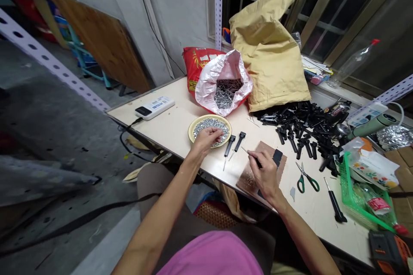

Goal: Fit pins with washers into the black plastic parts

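Note:
My left hand is over a shallow yellow dish full of small shiny metal pieces. Its thumb and fingers are pinched together; whatever is between them is too small to make out. My right hand is closed around a black piece with a thin metal rod that points left toward the dish. Beneath that hand lies a brown board with black patches. Between the dish and the board rest two black-handled metal rods of a similar look.
Behind the dish stands an open red bag of metal screws, beside a large brown paper sack. Many black plastic parts are heaped at right. Green-handled scissors, a green basket and a white power bank also lie on the table.

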Available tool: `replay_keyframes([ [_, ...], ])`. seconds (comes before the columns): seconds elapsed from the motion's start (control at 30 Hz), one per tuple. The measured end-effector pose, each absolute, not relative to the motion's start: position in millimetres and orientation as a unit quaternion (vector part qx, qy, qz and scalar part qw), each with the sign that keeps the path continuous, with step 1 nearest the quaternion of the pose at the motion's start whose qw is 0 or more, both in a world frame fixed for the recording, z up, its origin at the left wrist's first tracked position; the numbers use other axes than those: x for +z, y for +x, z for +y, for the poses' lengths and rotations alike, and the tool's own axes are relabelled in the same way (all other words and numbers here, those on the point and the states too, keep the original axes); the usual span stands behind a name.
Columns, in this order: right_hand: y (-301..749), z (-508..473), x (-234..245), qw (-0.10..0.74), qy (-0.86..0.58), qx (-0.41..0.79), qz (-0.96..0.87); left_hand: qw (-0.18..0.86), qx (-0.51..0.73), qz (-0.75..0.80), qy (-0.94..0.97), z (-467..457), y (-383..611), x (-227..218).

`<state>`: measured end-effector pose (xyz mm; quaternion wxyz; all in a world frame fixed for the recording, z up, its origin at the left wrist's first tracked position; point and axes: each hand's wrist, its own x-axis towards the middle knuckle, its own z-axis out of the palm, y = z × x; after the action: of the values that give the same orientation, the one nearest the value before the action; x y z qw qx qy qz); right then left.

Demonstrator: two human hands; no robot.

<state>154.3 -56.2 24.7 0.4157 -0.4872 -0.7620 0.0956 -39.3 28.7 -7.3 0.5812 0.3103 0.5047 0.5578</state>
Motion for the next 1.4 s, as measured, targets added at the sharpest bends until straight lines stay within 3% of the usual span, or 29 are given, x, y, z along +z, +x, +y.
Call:
replay_keyframes([
  [0.13, 146.0, -54.1, 23.9, 0.398, -0.481, 0.056, -0.779, 0.684, 0.552, 0.389, 0.275, 4.8, -14.2, 2.4],
  [0.3, 150.9, -55.7, 18.9, 0.356, -0.502, 0.002, -0.788, 0.718, 0.562, 0.326, 0.248, -16.7, 10.8, 8.2],
  [0.67, 156.8, -64.4, 19.6, 0.352, -0.515, -0.053, -0.780, 0.693, 0.583, 0.339, 0.257, -28.3, 25.7, 10.5],
  [0.9, 156.4, -72.7, 17.3, 0.350, -0.535, -0.127, -0.758, 0.547, 0.613, 0.428, 0.377, -36.9, 33.2, 9.0],
  [1.07, 164.0, -77.5, 12.0, 0.341, -0.553, -0.152, -0.745, 0.635, 0.564, 0.400, 0.343, -37.5, 37.8, 4.0],
  [1.17, 168.4, -79.5, 8.1, 0.339, -0.571, -0.133, -0.735, 0.664, 0.556, 0.386, 0.319, -37.6, 43.1, 0.7],
  [1.33, 175.2, -82.1, 2.3, 0.340, -0.621, 0.039, -0.706, 0.640, 0.562, 0.404, 0.334, -38.9, 53.0, -5.3],
  [1.4, 177.6, -83.3, -0.2, 0.338, -0.629, 0.053, -0.698, 0.640, 0.553, 0.411, 0.339, -39.2, 56.3, -8.2],
])
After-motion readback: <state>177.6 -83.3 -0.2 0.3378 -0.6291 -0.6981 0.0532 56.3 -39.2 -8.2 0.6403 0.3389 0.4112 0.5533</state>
